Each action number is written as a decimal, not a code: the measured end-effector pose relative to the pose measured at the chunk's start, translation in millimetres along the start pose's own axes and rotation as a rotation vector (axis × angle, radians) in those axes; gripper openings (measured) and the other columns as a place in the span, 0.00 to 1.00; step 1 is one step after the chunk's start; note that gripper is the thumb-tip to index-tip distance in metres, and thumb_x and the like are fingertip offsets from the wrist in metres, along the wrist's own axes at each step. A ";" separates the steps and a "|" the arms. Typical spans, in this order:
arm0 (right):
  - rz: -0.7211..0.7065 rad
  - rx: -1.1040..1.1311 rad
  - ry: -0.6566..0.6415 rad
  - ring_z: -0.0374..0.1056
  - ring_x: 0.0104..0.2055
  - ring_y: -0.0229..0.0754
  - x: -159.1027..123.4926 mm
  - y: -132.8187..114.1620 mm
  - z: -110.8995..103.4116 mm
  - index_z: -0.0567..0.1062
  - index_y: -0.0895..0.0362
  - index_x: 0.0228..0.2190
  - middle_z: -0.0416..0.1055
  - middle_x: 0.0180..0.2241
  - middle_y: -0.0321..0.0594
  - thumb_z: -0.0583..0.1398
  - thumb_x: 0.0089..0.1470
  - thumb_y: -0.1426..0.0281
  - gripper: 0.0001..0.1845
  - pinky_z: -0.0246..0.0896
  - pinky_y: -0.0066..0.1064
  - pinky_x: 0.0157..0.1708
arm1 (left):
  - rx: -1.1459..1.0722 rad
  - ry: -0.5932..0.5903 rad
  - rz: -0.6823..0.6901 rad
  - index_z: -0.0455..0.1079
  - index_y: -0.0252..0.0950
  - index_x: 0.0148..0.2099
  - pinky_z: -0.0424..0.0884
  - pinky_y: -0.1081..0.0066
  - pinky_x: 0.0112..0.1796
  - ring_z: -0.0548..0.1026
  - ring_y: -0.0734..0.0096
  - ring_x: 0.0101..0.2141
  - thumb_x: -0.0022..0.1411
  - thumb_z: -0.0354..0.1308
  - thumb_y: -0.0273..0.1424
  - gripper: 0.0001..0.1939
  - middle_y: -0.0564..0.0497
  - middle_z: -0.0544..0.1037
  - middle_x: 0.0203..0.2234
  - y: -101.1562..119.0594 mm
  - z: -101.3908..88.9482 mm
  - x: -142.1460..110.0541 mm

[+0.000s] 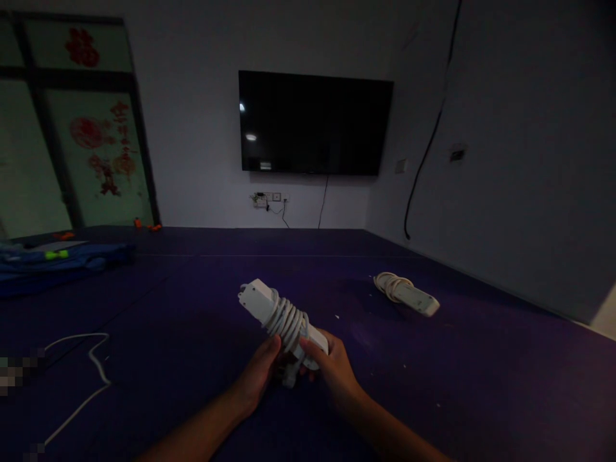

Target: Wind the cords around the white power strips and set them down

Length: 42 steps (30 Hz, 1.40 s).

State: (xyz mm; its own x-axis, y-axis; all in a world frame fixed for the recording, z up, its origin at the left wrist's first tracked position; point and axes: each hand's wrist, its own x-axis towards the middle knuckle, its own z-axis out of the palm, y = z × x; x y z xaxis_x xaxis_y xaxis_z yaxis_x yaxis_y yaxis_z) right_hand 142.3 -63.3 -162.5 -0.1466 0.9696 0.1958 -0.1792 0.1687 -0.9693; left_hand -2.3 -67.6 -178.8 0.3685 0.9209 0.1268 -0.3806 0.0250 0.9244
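A white power strip (264, 303) with its cord wound round its middle is held up over the purple floor mat (192, 308). My left hand (260, 372) grips its near end from the left, fingers curled around it. My right hand (332, 366) holds the same end from the right, thumb and fingers closed on it. The plug end is partly hidden between my hands.
A second white power strip (409, 294) with coiled cord lies on the mat to the right. A loose white cable (91, 359) trails on the left. A blue bundle (52, 263) lies far left. A dark television (312, 122) hangs on the wall ahead.
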 end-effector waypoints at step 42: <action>-0.069 -0.136 0.188 0.59 0.15 0.34 12.6 7.3 -17.5 0.75 0.60 0.30 0.63 0.14 0.30 0.57 0.49 0.58 0.17 0.52 0.25 0.15 | -0.587 0.291 -0.112 0.71 0.34 0.38 0.71 0.58 0.44 0.78 0.60 0.33 0.55 0.58 0.36 0.11 0.48 0.79 0.27 20.1 -11.9 4.5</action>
State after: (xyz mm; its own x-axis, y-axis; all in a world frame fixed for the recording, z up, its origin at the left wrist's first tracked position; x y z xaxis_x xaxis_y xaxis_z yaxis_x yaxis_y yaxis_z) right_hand 156.2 -46.8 -169.8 0.0478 0.9687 0.2436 -0.0478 0.2458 -0.9681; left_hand -18.4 -58.3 -163.9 0.2201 0.9659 -0.1364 -0.7824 0.2583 0.5666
